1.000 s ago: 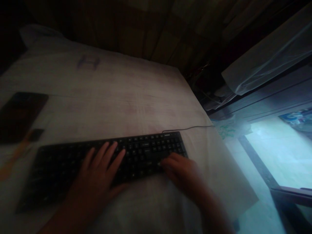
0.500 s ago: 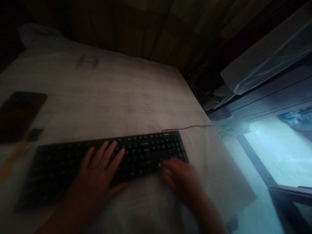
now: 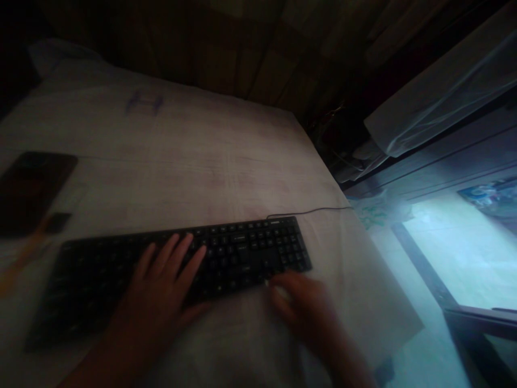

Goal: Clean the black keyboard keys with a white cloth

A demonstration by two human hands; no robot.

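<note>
A black keyboard [image 3: 252, 258] lies slantwise on the cloth-covered table. My left hand [image 3: 161, 275] rests flat over its middle keys, fingers stretched out and apart, holding nothing. My right hand [image 3: 299, 296] is closed at the keyboard's near edge, by the right end. Between its thumb and fingers shows a small pale thing [image 3: 284, 293], whose tip points toward the keys. Dim light and the fingers hide its kind.
A dark phone-like slab [image 3: 34, 188] lies at the far left. Close to it is a blurred orange-handled brush-like tool [image 3: 24, 258] with a dark head. A thin cable [image 3: 311, 212] runs from the keyboard over the table's right edge. Plastic-wrapped material [image 3: 440, 91] stands beyond that edge.
My right hand has moved slightly down toward me, from over the keyboard's lower right keys to its near edge, still closed on the small pale thing. My left hand has stayed put.
</note>
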